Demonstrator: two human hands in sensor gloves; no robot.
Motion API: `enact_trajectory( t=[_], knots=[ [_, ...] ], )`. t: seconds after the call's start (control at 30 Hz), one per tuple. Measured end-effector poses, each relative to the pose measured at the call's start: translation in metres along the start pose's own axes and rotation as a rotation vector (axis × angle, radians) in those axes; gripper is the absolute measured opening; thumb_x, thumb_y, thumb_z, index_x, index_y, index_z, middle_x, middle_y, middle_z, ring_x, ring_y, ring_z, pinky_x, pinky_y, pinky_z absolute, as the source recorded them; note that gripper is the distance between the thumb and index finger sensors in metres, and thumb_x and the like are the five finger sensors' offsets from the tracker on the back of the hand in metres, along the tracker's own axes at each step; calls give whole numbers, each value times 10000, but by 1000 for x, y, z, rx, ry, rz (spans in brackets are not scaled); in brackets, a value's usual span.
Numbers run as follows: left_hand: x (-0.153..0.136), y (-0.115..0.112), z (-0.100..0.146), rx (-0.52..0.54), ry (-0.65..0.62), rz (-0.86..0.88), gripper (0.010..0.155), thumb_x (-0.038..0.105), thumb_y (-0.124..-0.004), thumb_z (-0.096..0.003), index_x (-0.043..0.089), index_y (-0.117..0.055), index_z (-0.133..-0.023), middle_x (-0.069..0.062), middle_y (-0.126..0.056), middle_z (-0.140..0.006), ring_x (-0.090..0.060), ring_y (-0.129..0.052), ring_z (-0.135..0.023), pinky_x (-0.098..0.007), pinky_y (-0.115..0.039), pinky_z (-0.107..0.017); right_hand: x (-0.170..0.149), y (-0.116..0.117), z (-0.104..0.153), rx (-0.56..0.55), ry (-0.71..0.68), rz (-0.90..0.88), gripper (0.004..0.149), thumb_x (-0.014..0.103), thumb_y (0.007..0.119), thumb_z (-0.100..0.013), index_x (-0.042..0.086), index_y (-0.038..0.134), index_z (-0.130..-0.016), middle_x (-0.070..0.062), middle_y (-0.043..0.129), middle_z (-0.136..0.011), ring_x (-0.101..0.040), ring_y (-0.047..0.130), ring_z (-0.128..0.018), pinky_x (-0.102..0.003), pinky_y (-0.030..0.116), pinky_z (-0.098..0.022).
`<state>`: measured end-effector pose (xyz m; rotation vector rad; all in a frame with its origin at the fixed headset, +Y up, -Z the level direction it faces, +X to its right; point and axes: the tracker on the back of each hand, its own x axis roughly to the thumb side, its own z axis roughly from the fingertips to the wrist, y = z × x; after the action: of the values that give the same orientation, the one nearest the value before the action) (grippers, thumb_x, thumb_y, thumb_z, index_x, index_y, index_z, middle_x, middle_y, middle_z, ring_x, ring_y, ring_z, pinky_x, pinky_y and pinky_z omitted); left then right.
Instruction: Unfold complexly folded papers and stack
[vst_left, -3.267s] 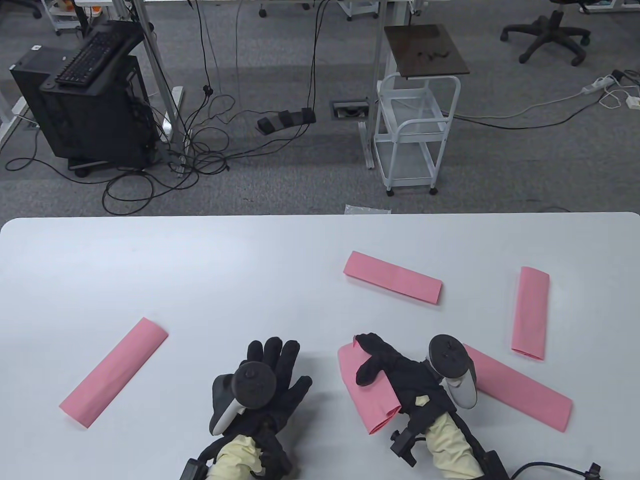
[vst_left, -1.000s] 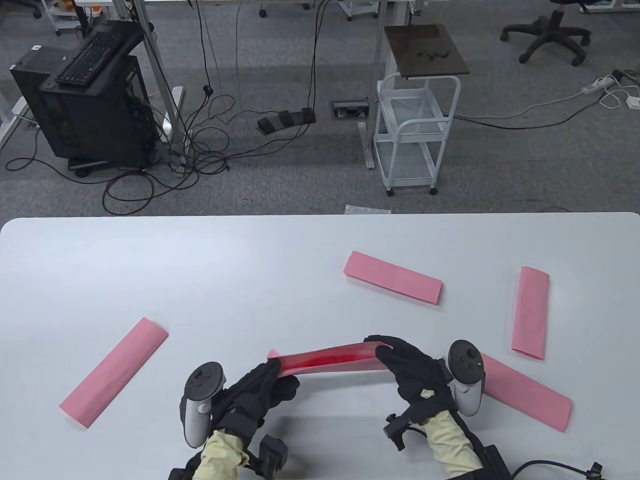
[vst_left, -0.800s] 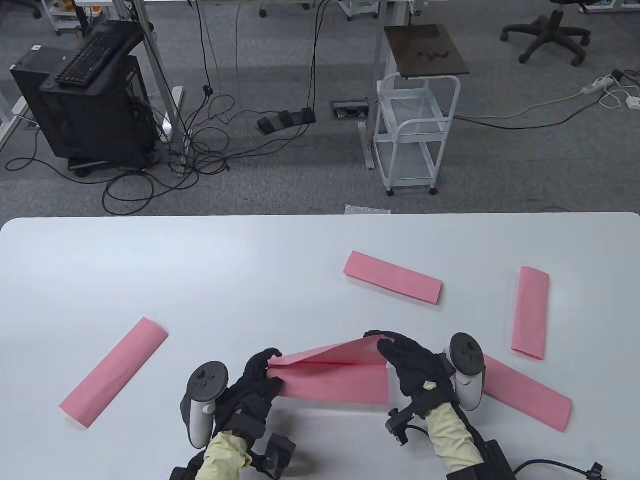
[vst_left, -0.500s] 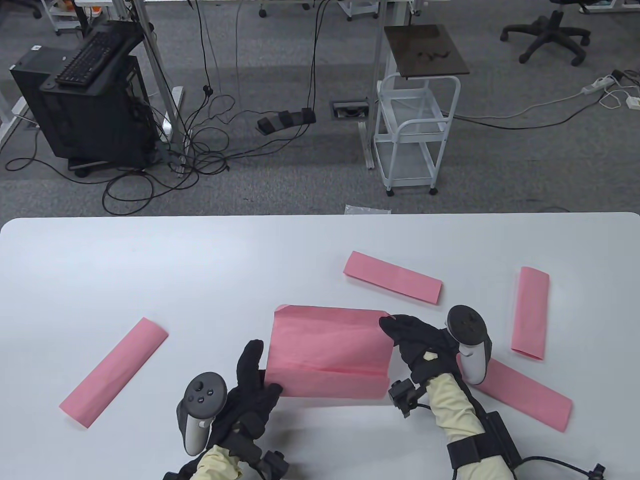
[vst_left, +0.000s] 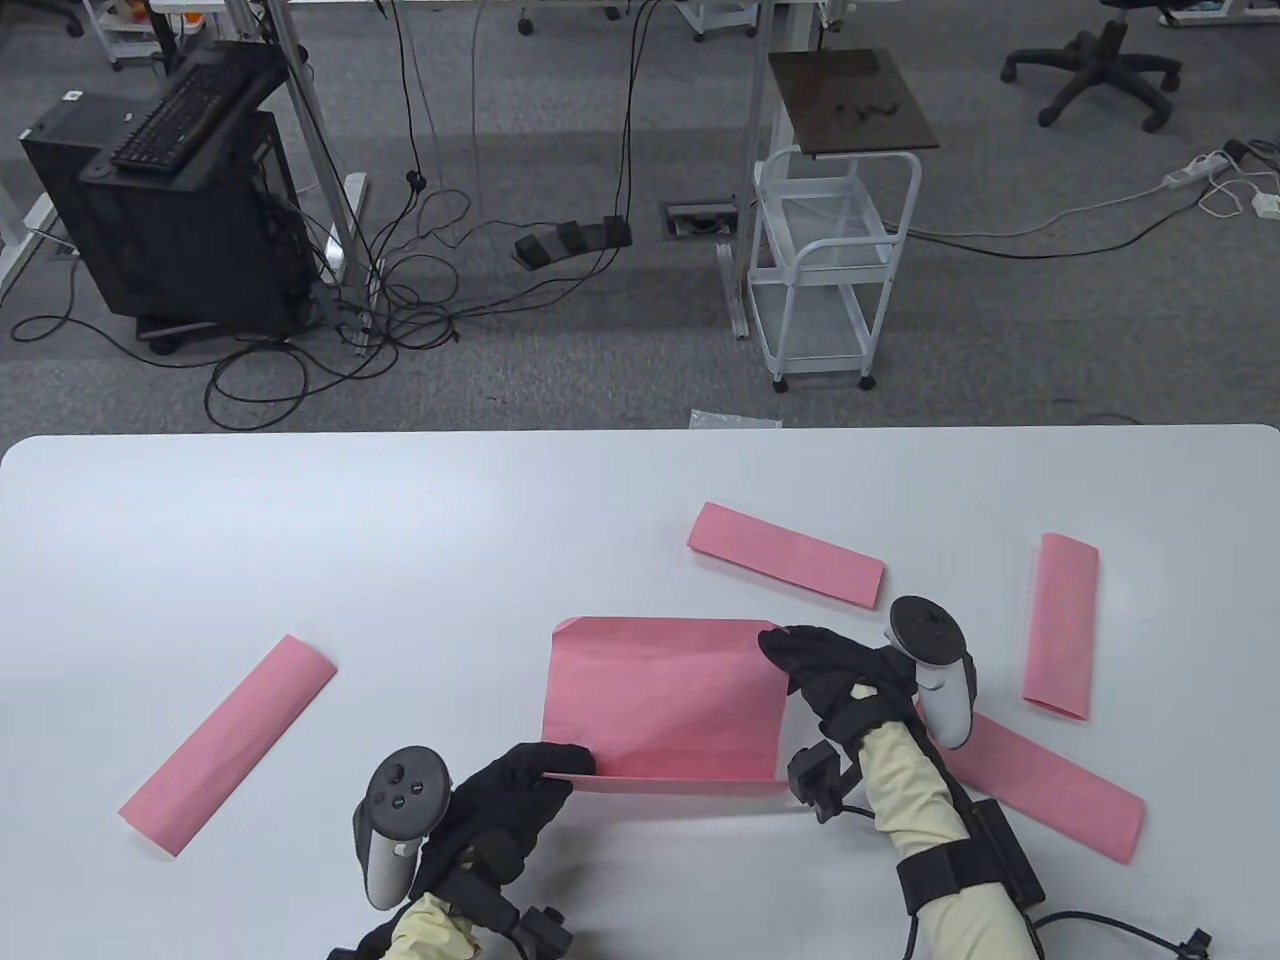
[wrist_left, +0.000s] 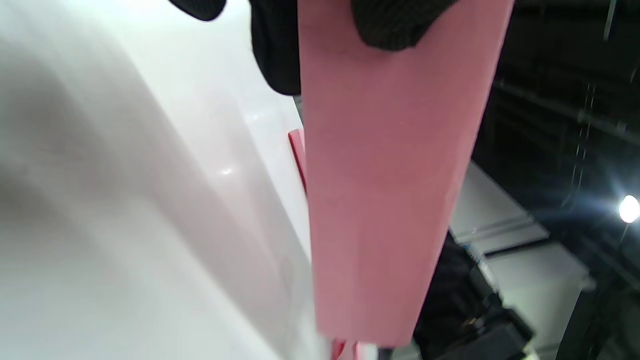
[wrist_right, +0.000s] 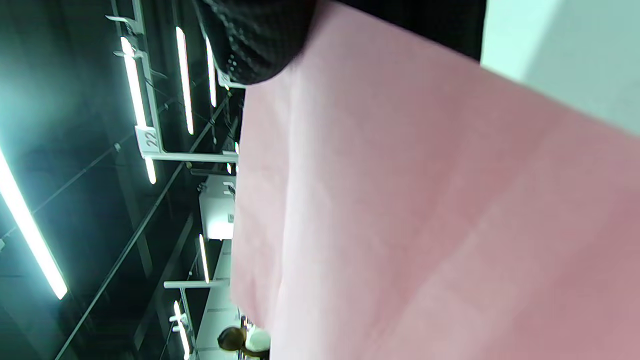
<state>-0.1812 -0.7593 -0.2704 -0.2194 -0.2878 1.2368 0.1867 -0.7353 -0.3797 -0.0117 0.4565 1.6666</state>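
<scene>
A half-unfolded pink paper (vst_left: 660, 695) lies near the table's front middle, its near strip still folded under. My left hand (vst_left: 525, 775) pinches that near folded edge at its left end; in the left wrist view the pink paper (wrist_left: 385, 190) hangs from my fingers (wrist_left: 390, 25). My right hand (vst_left: 800, 655) pinches the sheet's far right corner, and the pink paper (wrist_right: 430, 210) fills the right wrist view under a fingertip (wrist_right: 260, 40). Several folded pink papers lie around: far left (vst_left: 228, 745), centre back (vst_left: 786, 556), far right (vst_left: 1062, 626), and near right (vst_left: 1040, 785) partly under my right forearm.
The white table (vst_left: 300, 540) has bare room across its left and back. Beyond its far edge stand a white wire cart (vst_left: 830, 260) and a black computer stand (vst_left: 170, 190) on the carpet.
The paper, first a folded strip under my right hand, was lifted between both hands and opened out. In the last half second my left hand dropped to its near folded edge.
</scene>
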Motion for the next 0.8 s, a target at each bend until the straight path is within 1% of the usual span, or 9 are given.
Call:
enact_trajectory(
  t=[0.07, 0.1, 0.3, 0.43, 0.53, 0.67, 0.7, 0.77, 0.8],
  knots=[
    [1, -1, -2, -247, 22, -67, 358, 260, -692, -564, 326, -792, -901, -132, -544, -1148, -450, -563, -1050, -643, -400, -764, 4, -4, -2, -14, 8, 9, 424, 340, 763, -494, 41, 893, -766, -123, 983, -615, -370, 889, -702, -604, 376, -729],
    [0, -2, -2, -311, 37, -94, 362, 265, -676, -579, 329, -772, -923, -173, -397, -1187, -489, -421, -1072, -651, -352, -766, 5, -5, -2, -22, 12, 18, 423, 340, 763, -494, 44, 892, -768, -123, 983, -617, -368, 888, -706, -603, 375, -730],
    [-3, -2, -3, -387, 105, -212, 364, 259, -685, -575, 344, -793, -913, -256, -448, -1166, -538, -446, -1044, -665, -361, -750, 9, -11, -5, -118, 25, 31, 421, 349, 758, -496, 58, 887, -772, -108, 982, -622, -354, 885, -717, -599, 374, -736],
    [-7, 0, -4, -360, 98, -131, 362, 229, -687, -560, 308, -807, -893, -132, -800, -1018, -415, -773, -950, -600, -491, -759, 7, -11, -7, -114, 39, 50, 422, 349, 757, -497, 58, 886, -773, -107, 982, -623, -354, 886, -717, -601, 372, -736],
    [-7, 0, -4, -387, 79, -83, 387, 257, -705, -554, 244, -781, -934, -82, -804, -1013, -364, -778, -965, -576, -459, -784, 5, -9, -9, -115, 48, 55, 422, 350, 754, -498, 59, 883, -775, -106, 980, -624, -353, 885, -717, -600, 373, -736],
    [-7, -4, -2, -419, 79, -85, 602, 520, -653, -582, 135, -675, -1044, -170, -676, -1097, -448, -639, -1024, -621, -291, -777, 2, -7, -11, -110, 59, 43, 423, 351, 751, -501, 58, 881, -778, -107, 979, -625, -356, 883, -718, -601, 373, -735],
    [-8, -5, -2, -389, 84, -94, 585, 513, -656, -579, 143, -693, -1031, -160, -693, -1086, -437, -658, -1014, -610, -301, -780, 2, -7, -11, -111, 60, 43, 423, 350, 750, -501, 58, 879, -778, -108, 978, -626, -355, 882, -719, -601, 372, -735],
    [-7, -6, -3, -296, 113, -126, 437, 353, -680, -576, 193, -737, -979, -114, -765, -1026, -389, -727, -976, -572, -342, -790, 2, -7, -12, -115, 61, 47, 423, 350, 749, -501, 59, 878, -779, -105, 978, -626, -353, 882, -720, -601, 371, -735],
    [-6, -7, -4, -249, 106, -181, 454, 282, -695, -563, 237, -676, -1014, -72, -790, -994, -350, -761, -959, -557, -358, -795, 3, -7, -12, -119, 60, 48, 423, 352, 747, -502, 61, 876, -781, -103, 976, -628, -352, 881, -721, -600, 371, -737]
  ],
)
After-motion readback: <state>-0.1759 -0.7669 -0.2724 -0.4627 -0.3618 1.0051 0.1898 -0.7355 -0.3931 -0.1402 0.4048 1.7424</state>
